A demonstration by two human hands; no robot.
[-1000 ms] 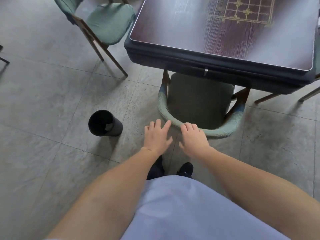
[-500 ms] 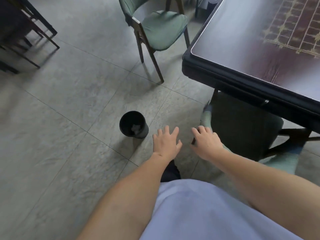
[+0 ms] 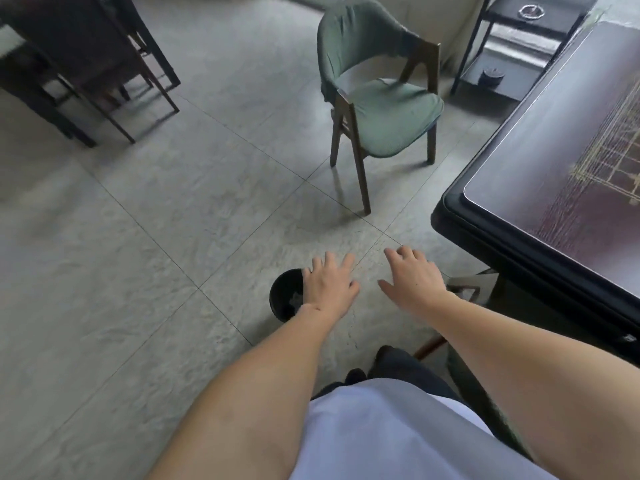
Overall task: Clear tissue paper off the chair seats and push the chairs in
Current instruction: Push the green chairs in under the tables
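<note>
A green cushioned chair with dark wooden legs stands out from the dark table, its seat bare. Another green chair is tucked under the table's near side at my right, mostly hidden by my right arm. My left hand hovers with fingers spread and holds nothing, partly over a black bin that has crumpled white tissue inside. To its right, my right hand is also spread flat and empty, apart from both chairs.
Dark wooden chairs and a table stand at the far left. A black metal shelf unit with an ashtray stands beyond the green chair. Grey tiled floor lies open between me and the chair.
My hands came off the tucked-in chair's back and now hover free. The view swung left, so the outer green chair is ahead and the bin lies under my left hand.
</note>
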